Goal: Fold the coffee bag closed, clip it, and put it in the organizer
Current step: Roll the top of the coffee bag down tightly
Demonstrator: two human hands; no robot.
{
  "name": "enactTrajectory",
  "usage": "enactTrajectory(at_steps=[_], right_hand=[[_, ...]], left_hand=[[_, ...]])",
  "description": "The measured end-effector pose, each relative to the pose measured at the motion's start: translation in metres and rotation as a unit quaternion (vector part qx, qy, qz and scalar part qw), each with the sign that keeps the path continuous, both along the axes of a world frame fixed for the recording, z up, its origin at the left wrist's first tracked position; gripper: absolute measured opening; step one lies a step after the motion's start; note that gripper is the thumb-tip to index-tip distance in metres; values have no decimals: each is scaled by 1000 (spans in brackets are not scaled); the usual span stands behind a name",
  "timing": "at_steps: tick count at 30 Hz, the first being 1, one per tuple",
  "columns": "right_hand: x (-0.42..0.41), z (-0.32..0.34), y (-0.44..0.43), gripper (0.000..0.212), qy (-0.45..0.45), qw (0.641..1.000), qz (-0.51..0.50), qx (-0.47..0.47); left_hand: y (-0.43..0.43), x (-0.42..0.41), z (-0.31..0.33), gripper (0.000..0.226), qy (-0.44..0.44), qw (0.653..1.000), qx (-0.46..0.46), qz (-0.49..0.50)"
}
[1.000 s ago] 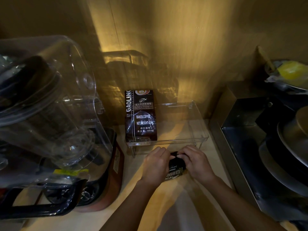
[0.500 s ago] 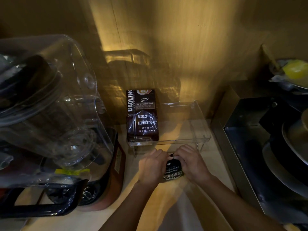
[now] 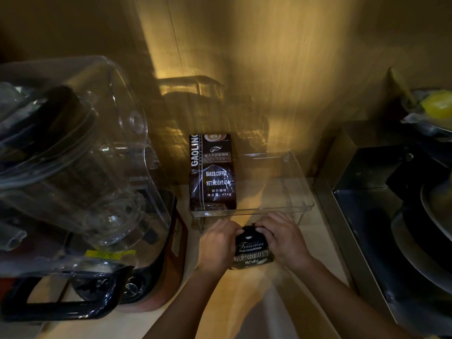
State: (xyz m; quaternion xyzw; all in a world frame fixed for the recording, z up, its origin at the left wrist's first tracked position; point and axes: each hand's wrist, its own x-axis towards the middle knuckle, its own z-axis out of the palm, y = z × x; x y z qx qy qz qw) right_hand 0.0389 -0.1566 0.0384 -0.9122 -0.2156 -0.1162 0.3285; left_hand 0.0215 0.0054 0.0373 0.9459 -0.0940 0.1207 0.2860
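A small black coffee bag (image 3: 252, 250) with white "Treasure Blue Mountain" lettering stands on the pale counter, just in front of the clear organizer (image 3: 296, 192). My left hand (image 3: 217, 243) grips its left side and my right hand (image 3: 283, 238) grips its right side. The fingertips of both hands pinch the bag's crumpled top edge. Inside the organizer, at its left end, a taller dark "Gaoling" coffee bag (image 3: 212, 172) stands upright. No clip shows in this view.
A large blender with a clear jar (image 3: 73, 167) and a red base fills the left side. A dark metal appliance (image 3: 381, 192) with stacked pans stands at the right. A yellow object (image 3: 437, 106) lies on a plate at the far right. The wooden wall is close behind.
Both hands have shifted slightly toward the organizer with the small bag. The bag has turned more upright, so its front label now faces the camera.
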Motion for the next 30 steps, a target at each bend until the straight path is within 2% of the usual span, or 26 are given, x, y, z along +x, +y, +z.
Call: enactTrajectory(at_steps=[6, 9, 14, 22, 26, 30], right_hand=[[0, 3, 16, 20, 1, 998, 37, -51], [2, 0, 21, 8, 16, 997, 40, -70], [3, 0, 17, 10, 22, 998, 3, -56], [2, 5, 26, 12, 2, 998, -13, -65], [-1, 7, 30, 6, -10, 997, 11, -76], [-1, 6, 33, 11, -7, 996, 16, -93]], left_hand=[[1, -4, 4, 16, -25, 999, -16, -12], [4, -4, 3, 16, -4, 999, -39, 2], [6, 0, 5, 8, 34, 994, -98, -16], [13, 0, -1, 7, -6, 997, -76, 20], [13, 1, -2, 9, -16, 997, -73, 2], [13, 1, -2, 8, -13, 996, -83, -15]])
